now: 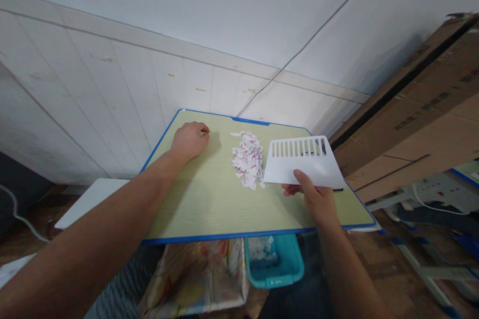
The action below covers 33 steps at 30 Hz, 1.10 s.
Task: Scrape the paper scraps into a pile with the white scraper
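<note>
My right hand grips the near edge of a white slotted plastic panel, thumb on top and fingers underneath. A row of slots runs along the panel's far side, and its left edge reaches the right side of a pile of torn paper scraps. The scraps are white with pinkish marks and lie heaped mid-table. To the left of the pile, apart from it, my left hand rests on the yellowish tabletop with its fingers curled in. Nothing shows in that hand.
Below the table's blue front edge hangs or stands a turquoise basket with paper scraps inside. Beside it is a patterned bag or cloth. Large cardboard boxes lean at the right, and a white wall borders the far side.
</note>
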{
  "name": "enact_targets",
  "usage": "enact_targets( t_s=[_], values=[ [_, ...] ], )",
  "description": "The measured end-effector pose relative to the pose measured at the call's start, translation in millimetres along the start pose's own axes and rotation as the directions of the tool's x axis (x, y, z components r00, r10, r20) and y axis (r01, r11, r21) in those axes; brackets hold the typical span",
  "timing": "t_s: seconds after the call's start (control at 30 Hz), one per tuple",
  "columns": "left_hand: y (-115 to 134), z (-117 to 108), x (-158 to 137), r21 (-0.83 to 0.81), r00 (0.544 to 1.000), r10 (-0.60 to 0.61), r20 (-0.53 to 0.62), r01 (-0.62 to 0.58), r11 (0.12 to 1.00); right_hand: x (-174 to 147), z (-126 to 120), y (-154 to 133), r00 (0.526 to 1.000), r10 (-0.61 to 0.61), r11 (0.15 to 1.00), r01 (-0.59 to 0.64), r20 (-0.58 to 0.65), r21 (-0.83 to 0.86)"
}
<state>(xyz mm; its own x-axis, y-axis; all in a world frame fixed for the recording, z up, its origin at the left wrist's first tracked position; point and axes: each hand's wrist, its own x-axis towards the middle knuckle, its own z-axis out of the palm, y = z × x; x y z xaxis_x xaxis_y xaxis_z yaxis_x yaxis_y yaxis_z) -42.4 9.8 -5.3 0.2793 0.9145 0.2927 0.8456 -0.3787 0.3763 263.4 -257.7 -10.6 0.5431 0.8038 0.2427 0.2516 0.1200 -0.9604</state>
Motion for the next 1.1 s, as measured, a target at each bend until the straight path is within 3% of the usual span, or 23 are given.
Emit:
enact_targets(
  t_s=[0.1, 0.2, 0.37, 0.43, 0.53, 0.67, 0.73, 0.8, 0.9, 0.97, 1.03, 1.1],
  values=[
    [1.9, -1.3, 0.2, 0.000, 1.000, 0.013, 0.015, -0.013, 1.000, -18.2, -2.5, 6.8, 0.999, -0.029, 0.998, 0.027, -0.016, -0.063],
    [2.1, -1.5, 1.5, -0.001, 0.999, 0.021, 0.025, -0.021, 1.000, -26.1, -8.8, 6.4, 0.995, -0.088, 0.973, 0.095, 0.042, -0.212],
    [5.2, -1.8, 0.0, -0.044, 0.998, 0.057, 0.007, -0.057, 0.997, -38.1, -34.2, 12.2, 0.979, -0.179, 0.911, 0.203, 0.099, -0.359],
    [12.7, -3.5, -2.9, -0.089, 0.996, 0.093, -0.008, -0.093, 0.992, -41.5, -45.1, 16.8, 0.973, -0.154, 0.897, 0.209, 0.169, -0.389],
    [35.2, -8.3, -5.1, -0.154, 0.982, 0.191, -0.016, -0.191, 0.969, -44.4, -49.1, 18.4, 0.985, -0.059, 0.917, 0.118, 0.163, -0.381],
    [86.4, -14.0, 6.8, -0.195, 0.914, 0.405, 0.033, -0.391, 0.899, -41.4, -28.5, 6.4, 0.999, 0.010, 0.980, -0.020, -0.048, -0.198],
    [120.4, -10.9, 19.0, -0.196, 0.872, 0.484, 0.073, -0.463, 0.864, -35.1, -20.5, -2.1, 0.978, 0.021, 0.999, -0.029, -0.208, -0.037],
    [158.1, -1.0, 31.1, -0.212, 0.848, 0.520, 0.102, -0.492, 0.844, -25.7, -24.9, -8.5, 0.928, 0.009, 0.996, 0.026, -0.372, 0.091],
    [216.2, 24.5, 42.4, -0.223, 0.775, 0.606, 0.180, -0.568, 0.792, -7.1, -59.8, -9.5, 0.796, -0.024, 0.990, 0.102, -0.605, 0.095],
    [251.4, 44.1, 44.8, -0.196, 0.700, 0.665, 0.261, -0.636, 0.747, 8.2, -95.2, -4.1, 0.696, -0.025, 0.998, 0.064, -0.717, 0.027],
    [281.0, 62.4, 45.7, -0.157, 0.624, 0.699, 0.349, -0.696, 0.700, 24.3, -130.7, 4.7, 0.667, -0.026, 1.000, 0.024, -0.745, -0.014],
    [303.7, 77.4, 47.4, -0.114, 0.561, 0.716, 0.416, -0.749, 0.653, 38.2, -158.6, 14.8, 0.680, -0.029, 0.999, -0.001, -0.732, -0.040]
  ],
)
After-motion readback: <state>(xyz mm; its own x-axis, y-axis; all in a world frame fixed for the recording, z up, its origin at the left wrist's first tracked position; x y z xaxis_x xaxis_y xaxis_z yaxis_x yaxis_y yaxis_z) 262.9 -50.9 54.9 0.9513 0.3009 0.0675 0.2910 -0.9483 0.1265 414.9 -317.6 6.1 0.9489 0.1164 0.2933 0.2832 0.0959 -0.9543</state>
